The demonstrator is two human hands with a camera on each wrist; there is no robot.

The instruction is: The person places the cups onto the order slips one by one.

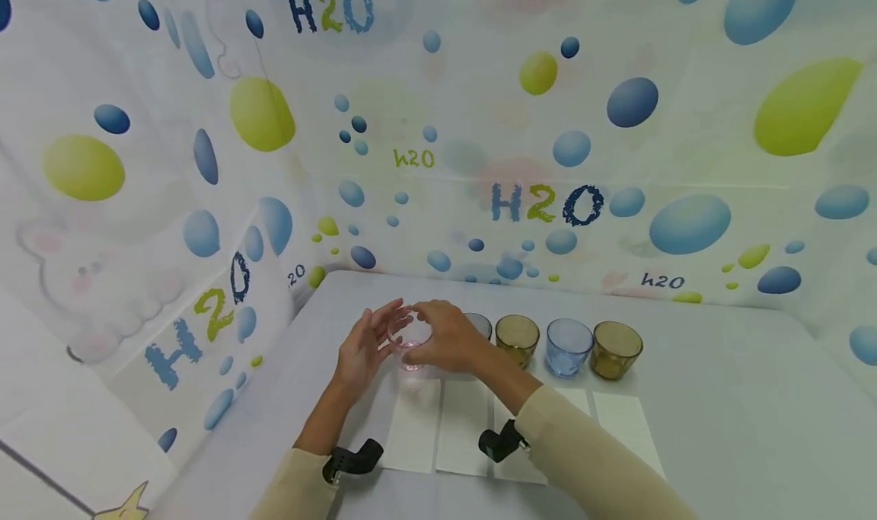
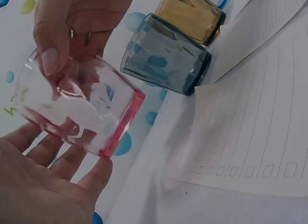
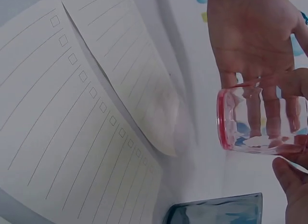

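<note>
A clear pink glass (image 1: 413, 358) is held over the table at the left end of a row of glasses. My right hand (image 1: 448, 337) grips it near the rim, thumb and fingers on opposite sides. My left hand (image 1: 359, 352) has its fingers extended along the glass's other side, the fingertips right at its wall. The left wrist view shows the pink glass (image 2: 91, 113) tilted, its thick pink base toward the papers. In the right wrist view, left-hand fingers show through the glass (image 3: 233, 120). Nearest to it stands a grey-blue glass (image 2: 163, 55), partly behind my right hand in the head view.
Right of the grey-blue glass stand an amber glass (image 1: 517, 337), a light blue glass (image 1: 569, 345) and a brownish glass (image 1: 617, 349). In front lie several lined paper sheets (image 1: 411, 425) with small boxes. A patterned curtain (image 1: 438, 109) hangs behind the table (image 1: 740, 398).
</note>
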